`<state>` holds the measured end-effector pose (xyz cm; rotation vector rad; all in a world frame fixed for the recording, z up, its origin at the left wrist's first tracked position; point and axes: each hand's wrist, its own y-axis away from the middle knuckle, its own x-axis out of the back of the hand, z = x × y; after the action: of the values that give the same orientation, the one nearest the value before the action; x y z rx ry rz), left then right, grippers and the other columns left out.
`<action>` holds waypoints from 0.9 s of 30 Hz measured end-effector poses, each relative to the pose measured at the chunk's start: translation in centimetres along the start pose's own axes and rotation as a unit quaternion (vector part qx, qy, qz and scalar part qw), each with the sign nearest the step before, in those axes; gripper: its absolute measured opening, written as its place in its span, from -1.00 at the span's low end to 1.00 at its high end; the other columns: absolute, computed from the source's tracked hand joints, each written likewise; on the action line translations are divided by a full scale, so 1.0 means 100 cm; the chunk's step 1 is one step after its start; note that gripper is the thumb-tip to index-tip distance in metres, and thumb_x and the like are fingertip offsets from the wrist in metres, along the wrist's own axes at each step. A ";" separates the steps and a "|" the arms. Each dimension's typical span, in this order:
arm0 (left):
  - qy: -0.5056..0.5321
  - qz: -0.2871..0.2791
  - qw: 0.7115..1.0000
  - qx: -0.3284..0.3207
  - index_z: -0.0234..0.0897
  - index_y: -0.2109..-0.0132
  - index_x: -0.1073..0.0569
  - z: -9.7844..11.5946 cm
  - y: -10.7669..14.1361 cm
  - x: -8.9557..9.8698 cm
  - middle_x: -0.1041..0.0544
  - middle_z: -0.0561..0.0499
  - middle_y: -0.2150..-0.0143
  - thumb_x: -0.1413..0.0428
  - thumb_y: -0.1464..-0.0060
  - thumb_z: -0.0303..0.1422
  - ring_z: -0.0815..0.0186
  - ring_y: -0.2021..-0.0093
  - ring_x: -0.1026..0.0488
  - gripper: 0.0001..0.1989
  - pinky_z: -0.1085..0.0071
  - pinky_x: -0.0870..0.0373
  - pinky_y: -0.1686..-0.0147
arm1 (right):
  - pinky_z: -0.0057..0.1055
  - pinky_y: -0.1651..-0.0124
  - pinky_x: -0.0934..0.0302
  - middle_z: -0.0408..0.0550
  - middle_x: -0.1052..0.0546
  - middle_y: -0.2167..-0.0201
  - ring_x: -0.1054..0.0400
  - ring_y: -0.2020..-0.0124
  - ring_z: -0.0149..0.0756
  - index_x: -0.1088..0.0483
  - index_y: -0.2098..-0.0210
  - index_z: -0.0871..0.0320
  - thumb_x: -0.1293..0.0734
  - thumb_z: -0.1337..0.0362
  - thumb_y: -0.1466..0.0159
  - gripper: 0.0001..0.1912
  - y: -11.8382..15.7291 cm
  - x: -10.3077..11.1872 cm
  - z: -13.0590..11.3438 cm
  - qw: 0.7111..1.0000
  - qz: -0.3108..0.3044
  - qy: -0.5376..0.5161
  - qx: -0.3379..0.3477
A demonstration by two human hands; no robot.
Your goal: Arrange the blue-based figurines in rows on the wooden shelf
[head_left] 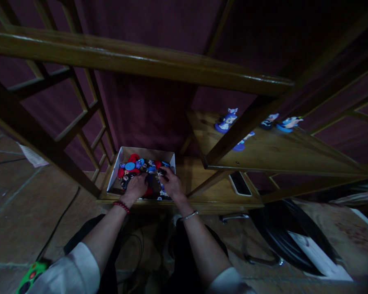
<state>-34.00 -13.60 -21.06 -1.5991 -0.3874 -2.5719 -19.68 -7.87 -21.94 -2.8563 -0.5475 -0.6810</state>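
Note:
A white-rimmed cardboard box [111, 175] sits on the low wooden shelf, filled with small red, blue and dark figurines [141, 164]. My left hand [137, 186], with a red bead bracelet at the wrist, reaches into the box. Its fingertips are lost among the dark pieces, so whether it grips one does not show. At the box's right side, my right hand [172, 184], wearing a silver bangle, has thumb and fingers closed around a small dark figurine [161, 172]. White and purple pieces lie below that hand.
Several figurines, among them a purple one [226, 121], stand on the higher shelf [263, 151]. A wooden rail [141, 61] crosses above my arms. A black-and-white tray [240, 183] lies on the lower shelf. A black chair [290, 237] is at right, a green controller [33, 275] at lower left.

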 end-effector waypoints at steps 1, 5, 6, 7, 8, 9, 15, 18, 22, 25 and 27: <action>-0.001 -0.001 1.000 -0.003 -0.30 -0.03 -0.34 0.000 0.000 0.001 -0.47 -0.18 0.06 0.09 -0.04 -0.43 0.17 0.08 -0.42 -0.62 0.32 -0.29 0.11 | -0.35 0.18 -0.29 -0.16 -0.50 0.30 -0.42 0.28 -0.33 -0.30 0.10 0.00 -0.27 0.35 -0.11 -0.65 -0.001 -0.001 0.000 1.000 0.002 0.010 0.007; 0.003 -0.003 1.000 -0.011 -0.31 -0.03 -0.34 -0.002 0.001 0.002 -0.47 -0.18 0.06 0.11 -0.04 -0.44 0.15 0.08 -0.42 -0.62 0.31 -0.29 0.10 | -0.36 0.18 -0.29 -0.15 -0.47 0.23 -0.41 0.27 -0.34 -0.31 0.10 -0.02 -0.28 0.36 -0.11 -0.66 -0.005 -0.006 0.003 0.998 0.000 0.059 0.032; 0.004 -0.004 1.000 -0.010 -0.31 -0.03 -0.34 -0.003 0.001 0.002 -0.47 -0.17 0.05 0.11 -0.04 -0.45 0.16 0.07 -0.41 -0.61 0.32 -0.28 0.09 | -0.37 0.18 -0.29 -0.14 -0.46 0.23 -0.41 0.27 -0.34 -0.31 0.10 -0.01 -0.28 0.36 -0.12 -0.66 -0.006 -0.007 0.003 0.997 -0.007 0.074 0.030; 0.006 -0.005 1.000 -0.008 -0.31 -0.04 -0.34 -0.004 0.001 0.002 -0.47 -0.16 0.05 0.11 -0.05 -0.45 0.17 0.06 -0.41 -0.61 0.32 -0.28 0.07 | -0.38 0.17 -0.28 -0.14 -0.46 0.23 -0.40 0.26 -0.35 -0.30 0.08 0.00 -0.28 0.36 -0.13 -0.65 -0.007 -0.008 0.003 0.996 -0.015 0.090 0.023; 0.007 -0.006 1.000 -0.006 -0.31 -0.04 -0.34 -0.004 0.000 0.002 -0.47 -0.15 0.04 0.11 -0.05 -0.45 0.18 0.05 -0.40 -0.61 0.33 -0.27 0.06 | -0.40 0.17 -0.27 -0.13 -0.46 0.23 -0.40 0.25 -0.35 -0.30 0.07 0.00 -0.27 0.36 -0.13 -0.65 -0.008 -0.008 0.002 0.994 -0.023 0.108 0.015; 0.010 -0.007 1.000 -0.006 -0.31 -0.04 -0.34 -0.005 0.000 0.001 -0.46 -0.14 0.04 0.12 -0.05 -0.45 0.20 0.04 -0.40 -0.61 0.35 -0.27 0.05 | -0.41 0.16 -0.27 -0.12 -0.46 0.23 -0.40 0.24 -0.35 -0.29 0.06 0.01 -0.27 0.36 -0.14 -0.64 -0.008 -0.008 0.001 0.991 -0.032 0.127 0.006; 0.029 -0.002 1.000 0.004 -0.33 -0.04 -0.34 -0.006 0.000 0.002 -0.45 -0.13 0.02 0.09 -0.06 -0.42 0.23 0.02 -0.39 -0.62 0.37 -0.26 0.03 | -0.42 0.13 -0.21 -0.05 -0.45 0.18 -0.37 0.21 -0.33 -0.28 0.05 0.08 -0.25 0.41 -0.15 -0.64 -0.007 -0.008 -0.009 0.974 -0.071 0.213 0.005; 0.031 -0.001 1.000 -0.001 -0.34 -0.04 -0.34 -0.006 0.000 0.003 -0.45 -0.13 0.02 0.09 -0.06 -0.42 0.23 0.02 -0.38 -0.62 0.37 -0.25 0.02 | -0.43 0.09 -0.18 -0.06 -0.44 0.15 -0.36 0.18 -0.34 -0.28 0.05 0.07 -0.24 0.42 -0.15 -0.64 -0.006 -0.009 -0.011 0.969 -0.076 0.235 0.011; 0.027 -0.001 1.000 0.001 -0.34 -0.03 -0.34 -0.007 -0.001 0.003 -0.45 -0.13 0.01 0.08 -0.07 -0.41 0.25 0.01 -0.37 -0.63 0.39 -0.24 0.01 | -0.43 0.06 -0.16 -0.07 -0.41 0.11 -0.33 0.14 -0.35 -0.27 0.04 0.06 -0.24 0.41 -0.16 -0.64 -0.006 -0.011 -0.012 0.964 -0.080 0.255 0.000; 0.028 0.002 1.000 -0.005 -0.34 -0.03 -0.34 -0.008 -0.001 0.001 -0.45 -0.13 0.02 0.08 -0.07 -0.41 0.24 0.01 -0.38 -0.63 0.39 -0.25 0.01 | -0.42 0.03 -0.14 -0.04 -0.39 0.09 -0.28 0.07 -0.32 -0.28 0.05 0.07 -0.24 0.42 -0.16 -0.65 -0.008 -0.011 -0.013 0.963 -0.069 0.260 0.000; 0.029 0.002 1.000 -0.004 -0.33 -0.03 -0.35 -0.008 -0.002 0.001 -0.45 -0.12 0.01 0.08 -0.07 -0.41 0.24 0.01 -0.38 -0.63 0.38 -0.24 0.01 | -0.41 0.02 -0.13 -0.02 -0.38 0.09 -0.26 0.05 -0.31 -0.29 0.05 0.09 -0.23 0.43 -0.15 -0.64 -0.009 -0.011 -0.014 0.964 -0.063 0.259 0.000</action>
<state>-34.75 -13.63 -21.35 -1.5222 -0.3703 -2.6125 -21.47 -7.73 -21.20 -2.4975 -0.6349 -1.3860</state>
